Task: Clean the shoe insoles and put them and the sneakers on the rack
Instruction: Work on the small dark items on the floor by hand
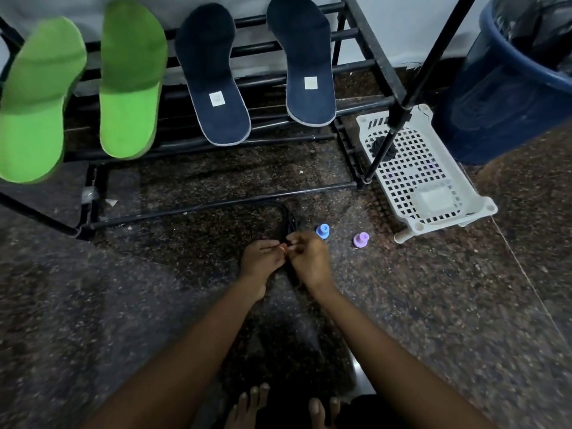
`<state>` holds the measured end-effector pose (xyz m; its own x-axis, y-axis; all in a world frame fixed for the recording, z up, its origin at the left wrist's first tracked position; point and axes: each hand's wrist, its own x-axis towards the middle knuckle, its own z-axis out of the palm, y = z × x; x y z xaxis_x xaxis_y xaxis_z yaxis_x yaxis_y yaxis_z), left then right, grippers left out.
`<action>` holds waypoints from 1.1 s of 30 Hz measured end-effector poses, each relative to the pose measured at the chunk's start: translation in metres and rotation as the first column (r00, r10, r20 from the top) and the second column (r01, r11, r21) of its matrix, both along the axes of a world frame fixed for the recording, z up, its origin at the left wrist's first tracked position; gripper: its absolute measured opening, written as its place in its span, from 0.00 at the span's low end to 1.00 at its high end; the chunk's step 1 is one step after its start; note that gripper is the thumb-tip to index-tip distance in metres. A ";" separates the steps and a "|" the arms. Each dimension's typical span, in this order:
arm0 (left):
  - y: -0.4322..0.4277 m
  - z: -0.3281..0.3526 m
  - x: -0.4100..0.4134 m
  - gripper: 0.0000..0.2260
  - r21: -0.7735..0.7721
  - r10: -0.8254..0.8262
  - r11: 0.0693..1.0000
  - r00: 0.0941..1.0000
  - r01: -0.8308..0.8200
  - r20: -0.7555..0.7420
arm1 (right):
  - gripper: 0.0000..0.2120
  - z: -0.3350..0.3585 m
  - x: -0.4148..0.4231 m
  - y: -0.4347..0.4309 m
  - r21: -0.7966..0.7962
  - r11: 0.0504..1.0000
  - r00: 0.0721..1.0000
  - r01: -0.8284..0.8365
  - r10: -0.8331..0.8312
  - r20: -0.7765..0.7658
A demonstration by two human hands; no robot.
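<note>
Two green insoles (40,100) (131,78) and two dark blue insoles (213,75) (306,60) lean on the bars of the black rack (376,48). No sneakers are in view. Low over the dark speckled floor, my left hand (261,258) and my right hand (309,258) meet fingertip to fingertip. Both pinch a thin black cord (289,221) that curves off to the left along the floor toward the rack's base.
A blue plastic peg (322,231) and a purple one (360,239) stand on the floor just right of my hands. A white perforated plastic tray (424,174) lies beside the rack, under a black pole (411,97). A blue bucket (507,88) stands far right. My bare toes (257,404) show at the bottom.
</note>
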<state>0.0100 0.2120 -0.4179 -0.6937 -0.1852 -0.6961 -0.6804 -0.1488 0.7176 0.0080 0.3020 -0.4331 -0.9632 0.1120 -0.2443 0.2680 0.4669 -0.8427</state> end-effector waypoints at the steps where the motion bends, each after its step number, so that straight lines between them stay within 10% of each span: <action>1: 0.000 0.003 -0.001 0.12 0.043 0.021 0.999 1.000 -0.022 0.012 | 0.12 0.003 0.000 -0.001 -0.053 0.998 1.000 0.030 -0.029 0.012; 9: -0.005 0.016 -0.002 0.10 0.041 -0.016 0.999 1.000 0.015 0.014 | 0.12 0.017 0.005 0.003 -0.260 0.959 0.993 0.114 -0.099 0.071; 21: 0.002 0.025 -0.004 0.05 -0.162 -0.207 0.967 0.978 0.198 -0.040 | 0.11 0.018 0.005 0.022 0.140 0.975 0.973 -0.173 0.191 -0.130; 27: -0.008 0.033 -0.011 0.03 -0.578 -0.559 0.715 0.818 0.394 -0.134 | 0.06 0.029 -0.002 0.026 0.253 0.944 0.940 -0.210 0.267 -0.215; 33: -0.016 0.051 -0.021 0.06 -0.594 -0.709 0.585 0.703 0.551 -0.047 | 0.06 0.037 -0.005 0.025 0.419 0.878 0.869 -0.232 0.381 -0.317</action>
<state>-0.0114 0.1959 -0.3673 -0.9024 0.1106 -0.4165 -0.2384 0.6771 0.6962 0.0032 0.3273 -0.3962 -0.9696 -0.1974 0.1448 -0.2446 0.7564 -0.6067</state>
